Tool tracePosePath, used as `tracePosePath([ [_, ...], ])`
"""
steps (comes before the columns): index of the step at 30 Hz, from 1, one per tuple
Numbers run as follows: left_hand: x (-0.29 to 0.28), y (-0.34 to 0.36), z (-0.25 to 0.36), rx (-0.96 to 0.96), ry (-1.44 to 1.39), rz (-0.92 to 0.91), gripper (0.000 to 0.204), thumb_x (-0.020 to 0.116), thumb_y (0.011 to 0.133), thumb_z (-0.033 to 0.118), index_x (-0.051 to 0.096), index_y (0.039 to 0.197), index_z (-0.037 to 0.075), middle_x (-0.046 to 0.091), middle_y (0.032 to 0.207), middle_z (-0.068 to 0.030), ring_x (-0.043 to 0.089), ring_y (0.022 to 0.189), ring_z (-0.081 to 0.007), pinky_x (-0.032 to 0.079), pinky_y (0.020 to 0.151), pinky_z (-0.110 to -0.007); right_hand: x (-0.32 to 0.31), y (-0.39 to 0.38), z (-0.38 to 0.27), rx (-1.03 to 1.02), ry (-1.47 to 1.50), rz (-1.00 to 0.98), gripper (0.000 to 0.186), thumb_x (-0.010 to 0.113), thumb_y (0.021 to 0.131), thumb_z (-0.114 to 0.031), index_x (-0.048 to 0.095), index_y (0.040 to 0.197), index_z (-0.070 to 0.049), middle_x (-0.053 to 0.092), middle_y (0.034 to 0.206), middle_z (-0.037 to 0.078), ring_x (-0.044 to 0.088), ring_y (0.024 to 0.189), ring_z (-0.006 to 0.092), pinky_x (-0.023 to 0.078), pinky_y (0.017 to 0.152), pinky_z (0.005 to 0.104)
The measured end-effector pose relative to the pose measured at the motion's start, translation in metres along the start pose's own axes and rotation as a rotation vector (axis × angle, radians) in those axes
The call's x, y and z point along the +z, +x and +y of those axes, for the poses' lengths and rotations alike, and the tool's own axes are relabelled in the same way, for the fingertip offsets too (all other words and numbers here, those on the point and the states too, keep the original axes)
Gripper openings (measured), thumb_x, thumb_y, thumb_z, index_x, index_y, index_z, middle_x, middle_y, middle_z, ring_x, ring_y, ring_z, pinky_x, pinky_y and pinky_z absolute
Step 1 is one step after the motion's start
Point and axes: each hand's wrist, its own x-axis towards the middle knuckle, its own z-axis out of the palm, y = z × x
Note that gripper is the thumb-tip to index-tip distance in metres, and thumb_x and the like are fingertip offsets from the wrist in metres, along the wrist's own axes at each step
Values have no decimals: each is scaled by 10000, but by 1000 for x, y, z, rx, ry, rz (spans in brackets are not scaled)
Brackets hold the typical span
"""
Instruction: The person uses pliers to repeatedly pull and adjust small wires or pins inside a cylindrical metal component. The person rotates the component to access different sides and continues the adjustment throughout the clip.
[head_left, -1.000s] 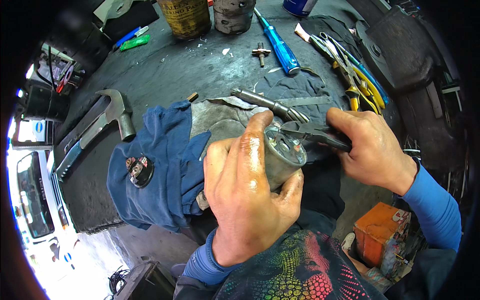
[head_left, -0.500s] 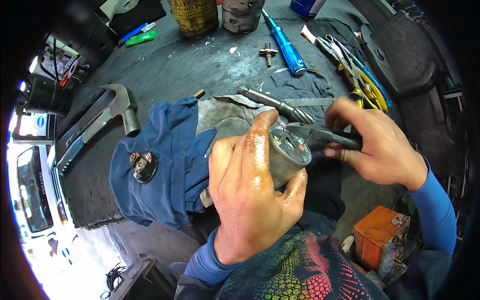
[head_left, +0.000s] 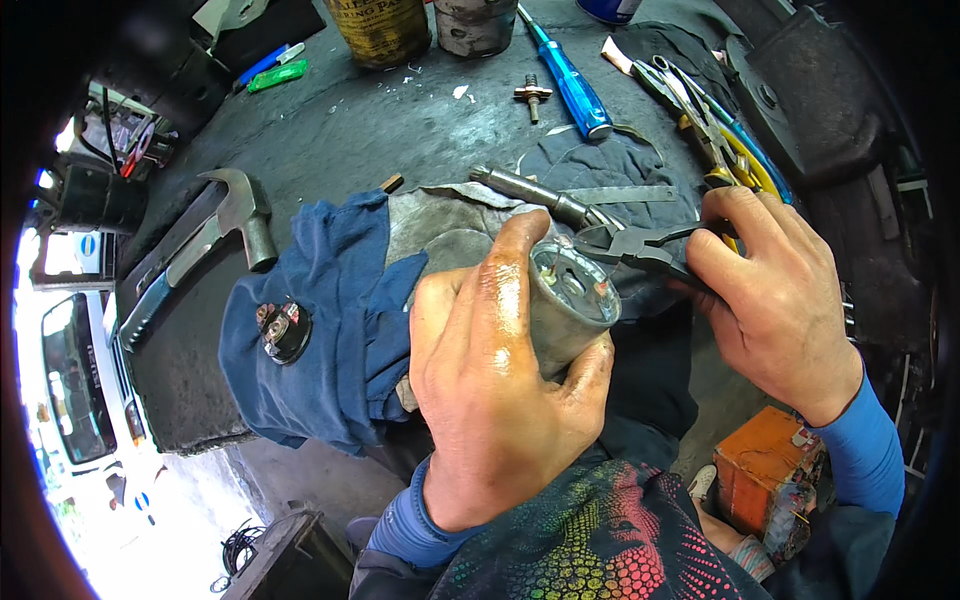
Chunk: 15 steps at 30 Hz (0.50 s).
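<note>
Left hand (head_left: 505, 385) gripping one metal cylinder (head_left: 570, 325), right hand (head_left: 780, 290) holding one pair of pliers (head_left: 645, 248)

Count: two hands, one cylinder, one pair of pliers in use. Left hand is wrapping its fingers round the cylinder's left side, thumb bracing the near side. Right hand is curling round the plier handles; plier jaws are pointing left, sitting by the cylinder's far-right rim. Can't tell if they're touching it.
Cylinder is sitting inside the left hand's grasp, tilted, slotted end facing up and right. It's staying left of the right hand, apart from it, pliers reaching between.
On the desk (head_left: 330, 140): one claw hammer (head_left: 235, 225) lying left, one blue screwdriver (head_left: 575, 90), one threaded part (head_left: 533, 97) just left of it, one metal shaft (head_left: 540, 195) lying beyond the cylinder, one flat strip (head_left: 630, 194) near that. Two grimy tubs (head_left: 380, 30) are standing at the far side, plus one blue can (head_left: 608, 8). One black round part (head_left: 287, 335) is resting on blue cloth (head_left: 345, 270). More hand tools (head_left: 700, 110) are overlapping at right, count unclear
</note>
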Motion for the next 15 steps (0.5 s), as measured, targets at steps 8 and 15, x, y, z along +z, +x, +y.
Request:
tracePosePath([
  [8, -1, 1, 3, -36, 13, -15, 709, 963, 715, 28, 738, 1388, 48, 734, 1128, -163, 760, 1032, -330, 584, 943, -405, 1, 4, -3, -37, -66, 61, 325, 850, 674, -22, 665, 940, -51, 677, 1194, 168, 685, 1065, 383, 562, 871, 494],
  [15, -2, 2, 2, -21, 15, -9, 705, 958, 715, 24, 738, 1384, 46, 739, 1121, -163, 758, 1032, -334, 582, 951, -407, 2, 7, -3, -70, -87, 45, 317, 872, 678, -68, 649, 904, -62, 637, 1083, 141, 664, 972, 361, 553, 820, 477],
])
